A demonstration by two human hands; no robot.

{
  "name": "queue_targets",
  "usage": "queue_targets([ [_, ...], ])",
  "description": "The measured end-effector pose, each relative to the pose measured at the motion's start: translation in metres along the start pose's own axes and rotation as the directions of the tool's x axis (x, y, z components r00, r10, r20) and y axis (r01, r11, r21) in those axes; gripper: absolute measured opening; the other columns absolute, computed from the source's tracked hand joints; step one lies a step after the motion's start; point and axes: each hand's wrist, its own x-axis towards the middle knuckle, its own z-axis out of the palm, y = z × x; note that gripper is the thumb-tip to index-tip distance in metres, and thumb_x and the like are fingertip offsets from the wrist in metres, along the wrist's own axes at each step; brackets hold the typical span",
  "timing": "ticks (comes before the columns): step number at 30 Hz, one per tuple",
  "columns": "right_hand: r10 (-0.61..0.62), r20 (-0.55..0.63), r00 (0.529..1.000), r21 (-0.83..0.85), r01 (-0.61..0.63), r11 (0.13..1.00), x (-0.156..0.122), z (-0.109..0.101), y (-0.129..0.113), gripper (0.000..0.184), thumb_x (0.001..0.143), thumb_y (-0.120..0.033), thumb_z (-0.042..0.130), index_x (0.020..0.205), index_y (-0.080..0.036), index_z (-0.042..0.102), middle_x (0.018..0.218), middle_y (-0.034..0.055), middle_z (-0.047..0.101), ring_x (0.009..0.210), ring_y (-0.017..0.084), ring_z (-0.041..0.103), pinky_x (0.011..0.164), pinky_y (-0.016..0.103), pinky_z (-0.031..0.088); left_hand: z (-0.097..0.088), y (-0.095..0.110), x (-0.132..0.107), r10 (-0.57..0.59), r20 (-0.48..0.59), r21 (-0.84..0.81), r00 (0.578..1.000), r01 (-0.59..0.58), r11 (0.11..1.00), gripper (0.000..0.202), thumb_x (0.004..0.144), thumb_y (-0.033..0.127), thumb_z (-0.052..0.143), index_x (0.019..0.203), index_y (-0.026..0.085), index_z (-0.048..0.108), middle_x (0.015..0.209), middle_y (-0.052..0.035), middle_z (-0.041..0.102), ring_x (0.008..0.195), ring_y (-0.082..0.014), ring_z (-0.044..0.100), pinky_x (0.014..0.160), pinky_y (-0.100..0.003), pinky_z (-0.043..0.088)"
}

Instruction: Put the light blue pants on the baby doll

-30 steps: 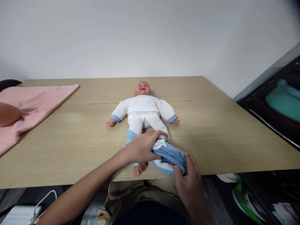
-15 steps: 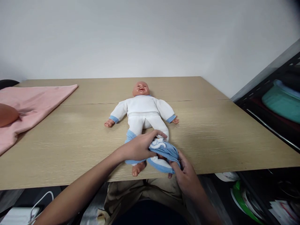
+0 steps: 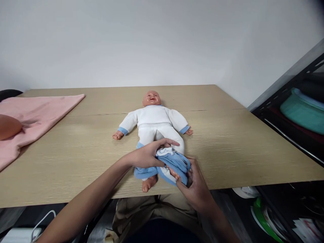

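Observation:
A baby doll in a white top and white trousers lies on its back, feet toward me. Blue terry pants with a white pattern are bunched around its lower legs. My left hand is closed on the upper edge of the pants, over the doll's leg on the right. At the doll's foot on that side, my right hand grips the gathered cloth, its thumb near the foot. The doll's other foot sticks out bare below the blue cloth.
The wooden table ends just past the doll's feet. A pink cloth with a round orange-brown object lies on the left. On the right stands a dark shelf with a folded teal item.
My right hand has moved slightly left and turned around the doll's foot. The bunched pants have shifted left, and more of the foot shows inside the opening.

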Motion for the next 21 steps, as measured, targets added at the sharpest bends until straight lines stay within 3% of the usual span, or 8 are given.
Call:
queue_targets([
  [3, -0.083, -0.036, 0.996, -0.011, 0.082, 0.997, 0.007, -0.005, 0.006, 0.050, 0.092, -0.019, 0.070, 0.138, -0.026, 0.053, 0.133, 0.0102, 0.065, 0.121, 0.026, 0.072, 0.102, 0.043, 0.064, -0.002, -0.002, -0.002, 0.037, 0.002, 0.019, 0.999, -0.037, 0.999, 0.083, 0.078, 0.008, 0.071, 0.156, 0.027, 0.052, 0.147, -0.0103, 0.063, 0.136, -0.0289, 0.061, 0.112, -0.046, 0.053],
  [6, -0.139, -0.063, 0.988, -0.052, 0.135, 0.989, 0.018, -0.013, 0.010, 0.053, 0.089, -0.016, 0.072, 0.138, -0.026, 0.055, 0.128, 0.0094, 0.068, 0.115, 0.026, 0.074, 0.099, 0.042, 0.065, -0.003, -0.004, -0.003, 0.072, -0.018, 0.112, 0.997, -0.070, 0.991, 0.070, 0.081, 0.009, 0.070, 0.148, 0.025, 0.056, 0.144, -0.0088, 0.065, 0.131, -0.0275, 0.063, 0.112, -0.045, 0.051],
  [10, -0.182, -0.002, 0.983, -0.031, 0.182, 0.983, 0.040, -0.025, 0.012, 0.050, 0.085, -0.011, 0.069, 0.133, -0.025, 0.064, 0.139, 0.0114, 0.066, 0.129, 0.030, 0.068, 0.109, 0.049, 0.060, -0.006, -0.004, -0.001, 0.037, -0.050, 0.187, 0.998, -0.027, 0.982, 0.033, 0.093, 0.023, 0.070, 0.124, 0.021, 0.063, 0.110, -0.0024, 0.069, 0.101, -0.0216, 0.065, 0.091, -0.035, 0.053],
  [13, -0.024, 0.197, 0.980, 0.204, -0.017, 0.979, 0.058, -0.034, 0.014, 0.043, 0.089, -0.021, 0.074, 0.131, -0.026, 0.065, 0.133, 0.0096, 0.074, 0.124, 0.031, 0.074, 0.107, 0.050, 0.062, -0.009, -0.002, 0.001, -0.001, -0.066, 0.176, 0.998, 0.013, 0.984, 0.019, 0.095, 0.033, 0.075, 0.102, 0.020, 0.062, 0.090, 0.0032, 0.060, 0.087, -0.0171, 0.057, 0.079, -0.029, 0.046],
  [15, 0.047, 0.374, 0.926, 0.318, -0.175, 0.932, 0.070, -0.042, 0.013, 0.043, 0.092, -0.030, 0.078, 0.132, -0.025, 0.065, 0.128, 0.0095, 0.078, 0.119, 0.031, 0.077, 0.102, 0.050, 0.064, -0.009, -0.001, 0.002, -0.023, -0.050, 0.166, 0.999, 0.031, 0.986, 0.025, 0.096, 0.040, 0.076, 0.095, 0.020, 0.061, 0.085, 0.0044, 0.057, 0.083, -0.0160, 0.055, 0.076, -0.028, 0.043],
  [17, 0.047, 0.494, 0.868, 0.337, -0.240, 0.911, 0.081, -0.053, 0.011, 0.048, 0.090, -0.035, 0.082, 0.134, -0.024, 0.066, 0.129, 0.0104, 0.079, 0.120, 0.032, 0.077, 0.102, 0.049, 0.064, -0.008, 0.001, 0.003, -0.017, -0.047, 0.177, 0.999, 0.025, 0.984, 0.030, 0.097, 0.048, 0.076, 0.097, 0.020, 0.063, 0.088, 0.0033, 0.060, 0.085, -0.0172, 0.057, 0.076, -0.029, 0.044],
  [21, -0.021, 0.577, 0.816, 0.289, -0.181, 0.940, 0.100, -0.070, 0.001, 0.049, 0.086, -0.043, 0.085, 0.129, -0.025, 0.071, 0.116, 0.0049, 0.077, 0.111, 0.028, 0.075, 0.093, 0.041, 0.063, -0.005, 0.005, 0.000, 0.049, -0.127, 0.249, 0.991, -0.017, 0.968, 0.048, 0.096, 0.052, 0.080, 0.131, 0.024, 0.064, 0.121, -0.0048, 0.072, 0.108, -0.0245, 0.065, 0.094, -0.035, 0.050],
])
